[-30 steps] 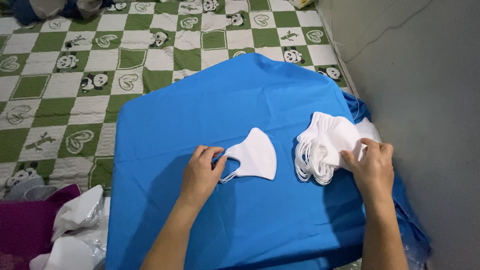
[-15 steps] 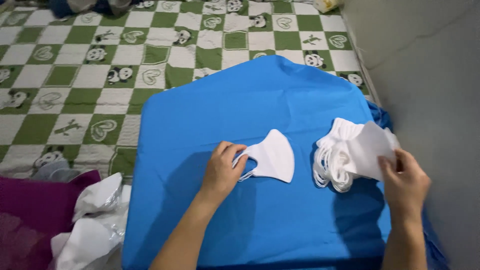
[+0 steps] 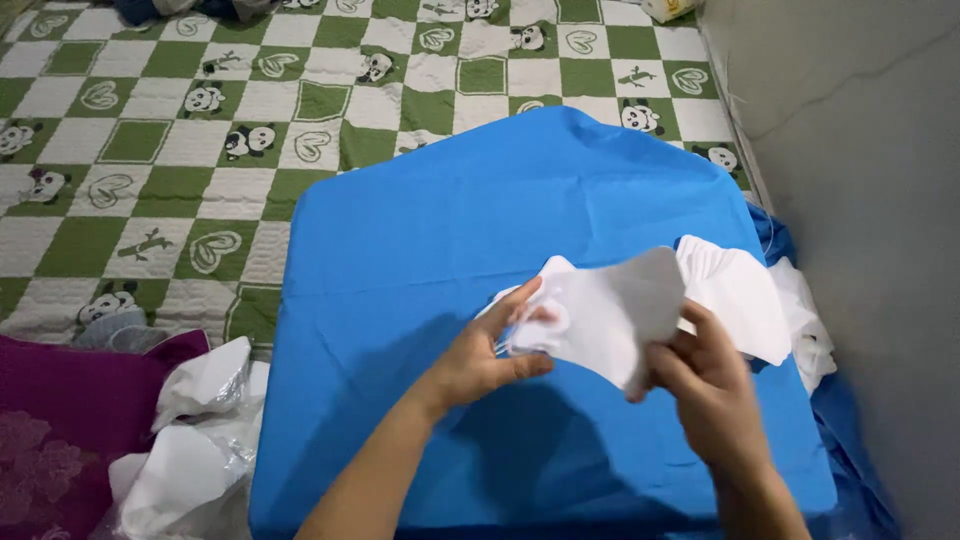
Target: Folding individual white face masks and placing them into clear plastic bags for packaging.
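Face mask (image 3: 610,310) (soft, light fabric): your left hand (image 3: 478,360) and right hand (image 3: 712,395) pinch its opposite edges; grip there gently.

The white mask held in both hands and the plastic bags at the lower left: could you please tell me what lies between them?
In the head view, only the bare blue cloth lies between the white mask and the plastic bags; the left hand and forearm cross above it.

White mask (image 3: 610,310): soft matt fabric, smooth, limp in the fingers. Stack of white masks (image 3: 740,295) at the right edge of the blue cloth (image 3: 420,230): same matt fabric. Blue cloth: smooth, matt, faint creases. Quilt (image 3: 150,150): stitched, padded cotton-like cloth. Plastic bag (image 3: 190,440): crinkled, glossy film. Wall (image 3: 860,150): rough matt plaster.
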